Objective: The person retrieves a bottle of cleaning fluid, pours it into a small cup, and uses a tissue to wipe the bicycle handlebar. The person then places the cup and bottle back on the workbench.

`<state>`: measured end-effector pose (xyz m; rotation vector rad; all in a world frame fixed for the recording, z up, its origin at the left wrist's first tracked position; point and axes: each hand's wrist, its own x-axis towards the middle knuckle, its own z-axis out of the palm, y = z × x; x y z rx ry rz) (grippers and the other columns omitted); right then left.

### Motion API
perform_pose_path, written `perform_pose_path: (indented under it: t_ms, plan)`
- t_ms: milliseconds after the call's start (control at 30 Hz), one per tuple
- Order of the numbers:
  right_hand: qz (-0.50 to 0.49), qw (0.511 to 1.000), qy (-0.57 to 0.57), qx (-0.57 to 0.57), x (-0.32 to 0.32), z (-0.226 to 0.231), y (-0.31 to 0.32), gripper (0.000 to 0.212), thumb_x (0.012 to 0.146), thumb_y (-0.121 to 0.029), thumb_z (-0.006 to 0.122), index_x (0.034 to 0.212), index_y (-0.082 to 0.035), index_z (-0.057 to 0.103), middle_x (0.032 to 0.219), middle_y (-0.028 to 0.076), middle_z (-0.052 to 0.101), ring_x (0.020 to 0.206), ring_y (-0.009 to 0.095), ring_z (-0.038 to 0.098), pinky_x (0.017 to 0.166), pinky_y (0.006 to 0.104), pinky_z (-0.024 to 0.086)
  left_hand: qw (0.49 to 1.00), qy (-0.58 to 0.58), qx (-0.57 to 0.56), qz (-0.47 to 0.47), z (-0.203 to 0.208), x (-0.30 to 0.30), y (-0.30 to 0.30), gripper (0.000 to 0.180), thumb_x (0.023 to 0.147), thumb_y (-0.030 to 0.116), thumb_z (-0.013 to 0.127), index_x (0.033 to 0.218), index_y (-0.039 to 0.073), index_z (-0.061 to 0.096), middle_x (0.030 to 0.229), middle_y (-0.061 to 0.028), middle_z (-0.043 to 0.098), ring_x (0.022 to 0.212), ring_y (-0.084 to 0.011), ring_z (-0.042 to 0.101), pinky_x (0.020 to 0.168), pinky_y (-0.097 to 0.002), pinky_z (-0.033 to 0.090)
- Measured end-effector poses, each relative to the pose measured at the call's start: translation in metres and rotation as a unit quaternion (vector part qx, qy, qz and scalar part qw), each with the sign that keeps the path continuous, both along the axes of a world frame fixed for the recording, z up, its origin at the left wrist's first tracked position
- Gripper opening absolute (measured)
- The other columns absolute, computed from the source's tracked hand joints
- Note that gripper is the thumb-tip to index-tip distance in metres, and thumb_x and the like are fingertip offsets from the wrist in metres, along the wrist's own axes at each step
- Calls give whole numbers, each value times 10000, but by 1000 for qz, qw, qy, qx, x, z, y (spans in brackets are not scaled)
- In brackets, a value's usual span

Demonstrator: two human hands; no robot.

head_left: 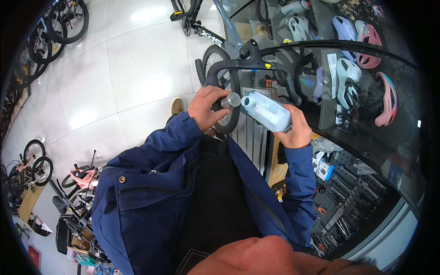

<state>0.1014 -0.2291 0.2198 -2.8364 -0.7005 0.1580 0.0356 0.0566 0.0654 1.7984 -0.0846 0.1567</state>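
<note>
My left hand (205, 108) is closed around a small see-through cup (231, 100), its rim turned to the right. A translucent whitish plastic bottle (268, 111) with a handle lies tilted in my right hand (299, 129), gripped near its base. The bottle's uncapped mouth points left, close beside the cup's rim. I cannot make out any liquid passing between them. Just beyond both hands are the black drop handlebars (245, 64) of a grey road bike (215, 39), with its front wheel (233, 87) below.
On the right, a glass display case (321, 43) holds several helmets (349, 75). Wrenches and other hand tools (343, 188) hang on a dark pegboard (337, 204) at lower right. Pale floor tiles (137, 59) stretch left, with several bikes (68, 20) along the far side. A pink bike (85, 178) stands lower left.
</note>
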Motion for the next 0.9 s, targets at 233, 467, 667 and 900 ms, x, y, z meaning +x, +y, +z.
perform_pose_path:
  t_ms: [233,467,667,900]
  plan:
    - [12,1000,-14,-10,0,1,1,821,593,-182,967,1341,-130,633,1322,118,678,1087,365,725,881,421,606,1000,2,2,-5,-1,0,1,537,788,134,891,1290,107,702,1227,-114,675,1124,-313,637,973,-405,531]
    - [4,1000,-11,-8,0,4,5,757,615,-139,932,1317,-106,651,1283,137,697,1120,360,718,924,411,602,1000,-3,-11,-3,-2,0,1,574,755,158,902,1288,98,699,1210,-134,676,1119,-364,625,991,-444,506]
    - [13,999,-22,-18,0,7,7,782,609,-149,939,1330,-110,639,1295,133,692,1115,364,720,907,413,610,1000,-12,-12,-4,-2,1,2,568,751,150,903,1282,104,705,1200,-128,681,1108,-361,629,982,-445,507]
    - [17,999,-33,-22,1,8,9,785,607,-149,941,1331,-122,639,1295,116,697,1102,360,724,892,416,615,1000,2,-5,-10,-1,0,3,538,780,115,892,1287,102,712,1208,-114,683,1119,-313,640,989,-410,520]
